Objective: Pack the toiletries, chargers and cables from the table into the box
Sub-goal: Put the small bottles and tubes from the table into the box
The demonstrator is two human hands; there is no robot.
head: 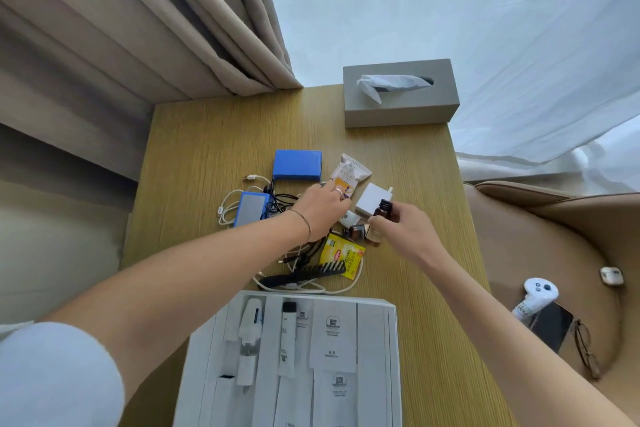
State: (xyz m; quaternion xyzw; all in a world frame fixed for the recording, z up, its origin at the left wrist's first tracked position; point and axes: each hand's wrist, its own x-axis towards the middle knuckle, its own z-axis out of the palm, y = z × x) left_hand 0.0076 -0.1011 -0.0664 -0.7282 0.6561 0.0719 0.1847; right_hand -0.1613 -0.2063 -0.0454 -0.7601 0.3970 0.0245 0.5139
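1. Right hand (398, 225) pinches a small amber bottle (382, 210) upright by its body, just off the table (207, 149), beside the white charger (372, 199).
2. Left hand (320, 208) reaches over the pile, fingers curled toward a small white item by the snack packet (348, 173) — whether it grips anything I cannot tell.
3. Box (391, 357) sits open at the near edge, already holding a white tube (287, 340) and sachets.
4. Risk: a second amber bottle (358, 231) lies on its side under the right hand — a knock would likely roll it.
5. Risk: tangled cables (301, 274) loop round the comb (304, 276) and tea bag (341, 255); lifting one may drag the rest.
6. Room: bare table left and right of the pile; right edge drops to the chair (519, 253), so a roll that way is lost.
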